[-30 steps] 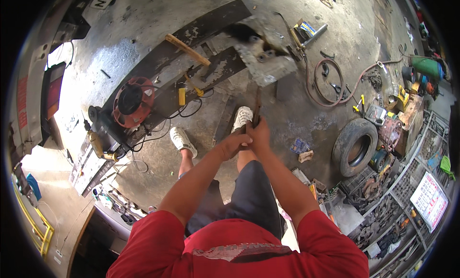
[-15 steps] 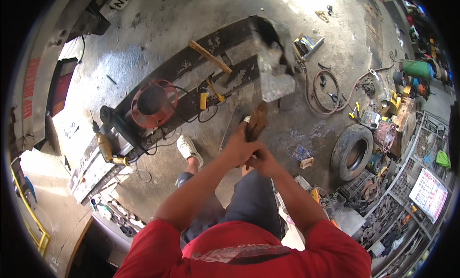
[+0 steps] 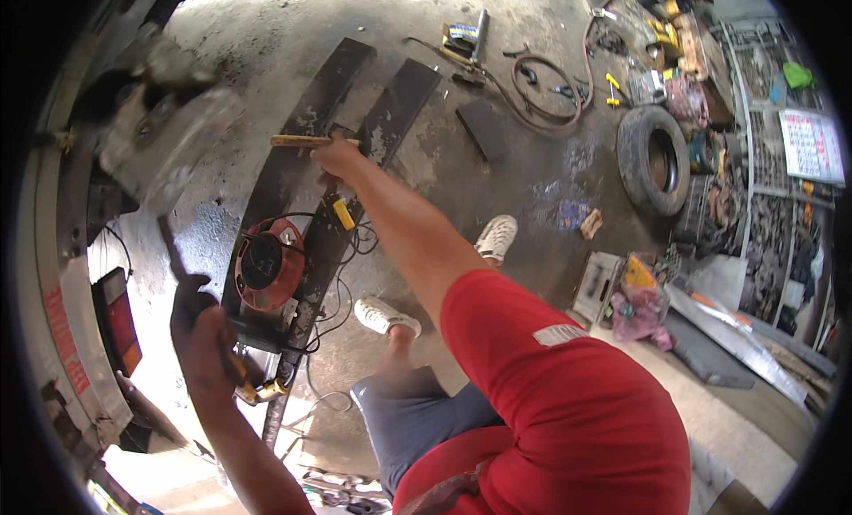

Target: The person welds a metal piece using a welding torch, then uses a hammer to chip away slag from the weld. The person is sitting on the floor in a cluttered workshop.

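Two dark metal rails with flaking paint lie side by side on the floor. My right hand reaches across them, beside a wooden strip. Its fingers look curled, but whatever they hold is hidden. A yellow block lies just below that hand. My left hand, blurred, is closed on a slim dark handle leading up to a scuffed grey metal plate. Near the left wrist is a yellow power tool. A round red fan-like unit rests on the rails.
A tyre stands at the right, with a coiled hose beyond it. On the floor lies a dark flat bar. Cables trail from the rails. Wire shelving lines the far right; a white vehicle body edges the left.
My hands were together in front of me; they have come apart. The left has swung the grey plate over to the left, while the right has stretched forward to the rails. My view has turned.
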Available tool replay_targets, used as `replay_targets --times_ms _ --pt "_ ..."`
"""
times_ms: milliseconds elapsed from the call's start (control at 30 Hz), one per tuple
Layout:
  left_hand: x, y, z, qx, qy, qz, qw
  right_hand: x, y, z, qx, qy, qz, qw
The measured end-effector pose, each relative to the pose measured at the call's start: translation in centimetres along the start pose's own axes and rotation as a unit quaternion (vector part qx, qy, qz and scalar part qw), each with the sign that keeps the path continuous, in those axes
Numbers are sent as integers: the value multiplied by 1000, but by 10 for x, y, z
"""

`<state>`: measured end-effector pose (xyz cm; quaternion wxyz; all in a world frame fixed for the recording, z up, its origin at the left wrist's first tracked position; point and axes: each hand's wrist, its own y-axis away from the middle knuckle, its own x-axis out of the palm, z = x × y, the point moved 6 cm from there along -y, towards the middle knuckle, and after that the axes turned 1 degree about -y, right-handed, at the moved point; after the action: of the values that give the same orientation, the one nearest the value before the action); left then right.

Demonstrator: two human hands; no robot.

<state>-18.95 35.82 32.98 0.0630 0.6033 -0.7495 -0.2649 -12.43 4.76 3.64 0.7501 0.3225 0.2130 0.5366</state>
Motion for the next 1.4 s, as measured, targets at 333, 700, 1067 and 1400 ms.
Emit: replay_targets --times_ms 333,700,1067,1400 --pt "55 77 0 -9 -8 -2 1000 -128 94 -19 -66 -330 58 940" --pt "438 26 87 -92 -88 231 965 -586 288 -278 115 269 -136 946" --pt "607 -180 369 -158 -269 235 921 -722 224 -399 132 268 -293 908" --pt "673 -267 513 -155 -389 303 856 -693 -6 -362 -34 331 -206 920"
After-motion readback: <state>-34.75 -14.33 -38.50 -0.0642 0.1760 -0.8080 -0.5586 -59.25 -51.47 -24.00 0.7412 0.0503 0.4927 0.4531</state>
